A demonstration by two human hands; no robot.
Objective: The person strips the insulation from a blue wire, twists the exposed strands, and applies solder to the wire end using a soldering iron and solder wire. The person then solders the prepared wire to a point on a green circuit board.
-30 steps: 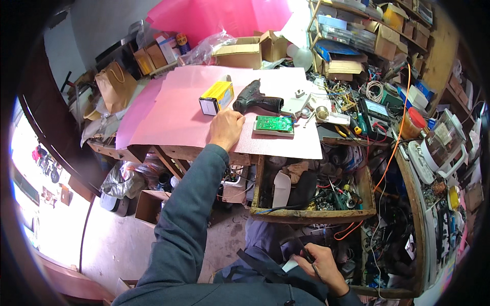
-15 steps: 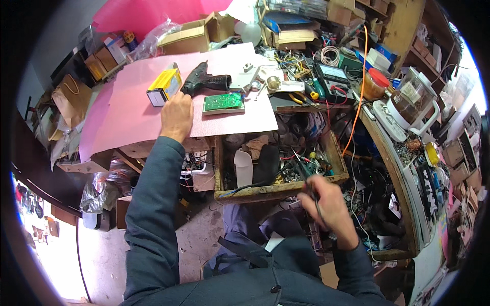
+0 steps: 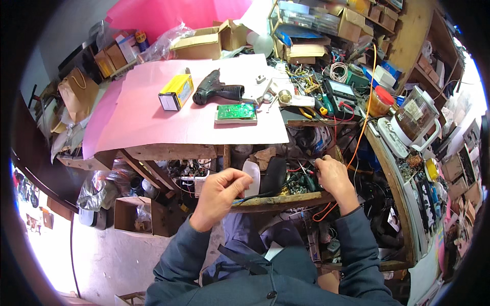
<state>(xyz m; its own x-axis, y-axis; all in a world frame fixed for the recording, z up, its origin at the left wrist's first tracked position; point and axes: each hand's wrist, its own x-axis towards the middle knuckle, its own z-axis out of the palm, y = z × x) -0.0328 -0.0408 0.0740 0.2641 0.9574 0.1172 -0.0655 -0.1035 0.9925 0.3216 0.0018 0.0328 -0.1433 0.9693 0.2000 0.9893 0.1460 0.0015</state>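
Observation:
My left hand (image 3: pixel 222 196) is in front of the open wooden drawer (image 3: pixel 280 203), its thumb and fingers pressed together. Whatever they may hold is too small to make out. Over the drawer's right side, my right hand (image 3: pixel 334 179) reaches down with bent fingers; their tips are partly hidden among tools and loose parts. Inside the drawer are a white curved piece (image 3: pixel 251 176) and a dark rounded piece (image 3: pixel 274 174). On the pink sheet (image 3: pixel 148 122) above lie a green circuit board (image 3: pixel 236 111) in a pale case, a black cordless drill (image 3: pixel 217 89) and a yellow box (image 3: pixel 176 92).
A blender jug (image 3: pixel 412 108) and a red-lidded jar (image 3: pixel 380 99) stand at the right. An orange cable (image 3: pixel 365 120) hangs down beside the drawer. A multimeter (image 3: pixel 341 89) and heaped wires lie at the back. Below the bench, an open cardboard box (image 3: pixel 133 217) is on the floor.
My left hand has left the pink sheet and come down to the drawer's front. My right hand, which held a dark tool at the drawer's front edge, has moved up and over the drawer.

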